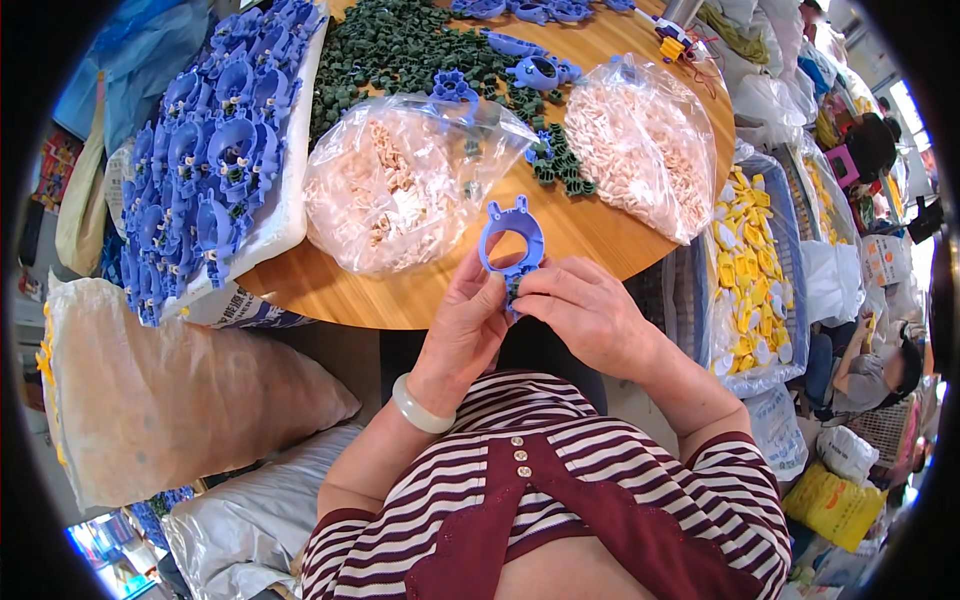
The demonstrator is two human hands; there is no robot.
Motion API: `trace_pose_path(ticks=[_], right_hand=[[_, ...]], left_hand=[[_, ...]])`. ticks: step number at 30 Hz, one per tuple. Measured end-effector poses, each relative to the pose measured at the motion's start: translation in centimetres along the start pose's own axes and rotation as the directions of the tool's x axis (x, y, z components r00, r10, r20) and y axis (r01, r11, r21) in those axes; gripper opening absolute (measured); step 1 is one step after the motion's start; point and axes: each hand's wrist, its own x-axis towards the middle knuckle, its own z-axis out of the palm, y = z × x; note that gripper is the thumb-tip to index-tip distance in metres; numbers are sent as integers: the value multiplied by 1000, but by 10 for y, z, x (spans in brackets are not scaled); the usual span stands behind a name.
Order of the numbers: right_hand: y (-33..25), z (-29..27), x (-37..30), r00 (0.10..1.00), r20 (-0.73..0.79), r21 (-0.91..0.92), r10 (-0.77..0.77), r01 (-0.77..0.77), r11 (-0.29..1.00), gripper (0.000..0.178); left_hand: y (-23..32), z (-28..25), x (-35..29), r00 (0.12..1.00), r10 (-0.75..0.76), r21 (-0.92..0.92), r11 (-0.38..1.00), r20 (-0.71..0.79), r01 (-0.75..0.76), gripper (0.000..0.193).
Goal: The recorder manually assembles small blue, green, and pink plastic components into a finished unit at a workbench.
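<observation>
Near the table's front edge I hold a blue plastic part (538, 238), a ring with two small ear-like knobs on top. My left hand (468, 312) grips its lower left side between thumb and fingers. My right hand (588, 312) pinches at the lower end, where a small dark green piece (514, 286) shows partly between the fingertips. How the green piece sits against the blue part is hidden. Just beyond my hands lie two clear plastic bags, the left bag (350, 205) and the right bag (650, 130), both full of small pale pink pieces.
A heap of dark green pieces (385, 50) covers the back of the round wooden table (400, 300). At left, a white tray (306, 170) carries rows of blue parts (235, 140). A crate of yellow and white parts (745, 270) stands right. A large filled sack (190, 390) leans at lower left.
</observation>
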Motion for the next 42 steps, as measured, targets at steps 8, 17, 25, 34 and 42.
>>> trace_pose_path(ticks=[8,17,25,34,42], right_hand=[[5,7,-6,997,-78,-13,-22,22,1000,25],[4,11,-13,958,-203,201,200,-159,967,26],[0,9,-10,957,-107,174,269,-248,953,32],[9,9,-10,969,-119,240,218,-185,953,23],[10,16,-12,950,-142,306,279,-226,925,19]], left_hand=[[1,-2,-1,1000,-11,-44,999,27,12,53],[1,0,-3,1000,1,-52,999,-2,-1,60],[1,1,-4,1000,6,-43,999,-18,-7,61],[0,-4,-6,1000,6,-46,999,-13,-6,60],[0,-5,-6,1000,7,-49,999,-23,-8,58]])
